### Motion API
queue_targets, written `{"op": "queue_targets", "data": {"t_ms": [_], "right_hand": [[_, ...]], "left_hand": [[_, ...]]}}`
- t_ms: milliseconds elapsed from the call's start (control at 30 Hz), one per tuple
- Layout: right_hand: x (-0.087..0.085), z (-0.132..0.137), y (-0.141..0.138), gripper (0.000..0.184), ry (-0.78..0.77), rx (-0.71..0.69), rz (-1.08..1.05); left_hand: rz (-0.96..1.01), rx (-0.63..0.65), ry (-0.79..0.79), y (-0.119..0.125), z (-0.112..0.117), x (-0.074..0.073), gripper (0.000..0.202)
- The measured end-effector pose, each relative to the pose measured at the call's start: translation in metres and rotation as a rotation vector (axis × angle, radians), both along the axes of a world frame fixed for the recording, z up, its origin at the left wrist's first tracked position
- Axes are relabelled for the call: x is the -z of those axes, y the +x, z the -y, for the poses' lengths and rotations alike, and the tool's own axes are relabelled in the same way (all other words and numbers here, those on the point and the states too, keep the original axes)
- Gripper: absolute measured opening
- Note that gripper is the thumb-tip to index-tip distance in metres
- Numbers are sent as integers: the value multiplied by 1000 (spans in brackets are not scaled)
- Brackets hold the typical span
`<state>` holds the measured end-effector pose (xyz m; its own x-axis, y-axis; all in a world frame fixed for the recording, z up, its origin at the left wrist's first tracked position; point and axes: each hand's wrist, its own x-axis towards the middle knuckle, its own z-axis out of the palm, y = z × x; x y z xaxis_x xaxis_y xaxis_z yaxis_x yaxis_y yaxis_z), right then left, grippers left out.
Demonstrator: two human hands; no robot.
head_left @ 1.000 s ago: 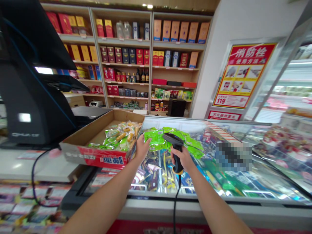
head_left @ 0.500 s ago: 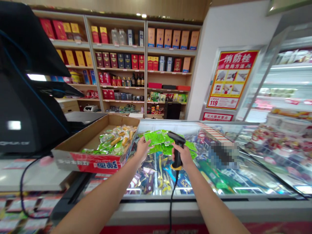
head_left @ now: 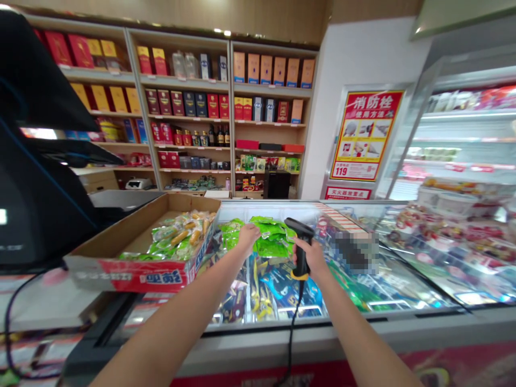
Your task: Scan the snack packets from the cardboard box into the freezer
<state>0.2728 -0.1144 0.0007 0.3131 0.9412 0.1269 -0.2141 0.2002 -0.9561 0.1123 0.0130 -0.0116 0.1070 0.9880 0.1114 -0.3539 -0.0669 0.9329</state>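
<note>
Green packets (head_left: pixel 275 236) lay heaped on the glass lid (head_left: pixel 403 285) of the chest freezer, at twelve o'clock from the person. The left hand (head_left: pixel 247 237) rested on the heap's near edge, knuckles up. Its fingertips were hidden, so I could not tell whether it gripped a packet. At two o'clock from that hand, the right hand (head_left: pixel 313 258) was clenched round the handle of a black barcode scanner (head_left: pixel 299 232), whose head pointed at the packets. At ten o'clock stood a cardboard box (head_left: pixel 121 242) of snacks.
</note>
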Motion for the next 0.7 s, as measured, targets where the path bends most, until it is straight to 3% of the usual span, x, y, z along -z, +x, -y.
{"op": "queue_targets", "data": {"t_ms": [100, 200, 333, 433, 500, 567, 700], "right_hand": [[0, -3, -14, 32, -12, -31, 0], [-2, -11, -35, 30, -4, -87, 7], [-2, -26, -67, 29, 28, -177, 15], [5, -35, -83, 28, 82, -199, 23], [12, -37, -86, 27, 106, -209, 53], [19, -36, -83, 27, 121, -220, 81], [25, -34, -73, 27, 129, -174, 63]], "left_hand": [[-67, -77, -32, -17, 14, -11, 17], [-207, -54, 83, -46, 26, -32, 18], [-504, -82, 269, -113, 27, -71, 22], [-852, -175, 252, -175, 19, -92, 15], [-1078, -182, 121, -209, 13, -95, 23], [-1232, -171, -62, -232, 8, -88, 29], [-1247, -225, -267, -247, 0, -62, 33]]}}
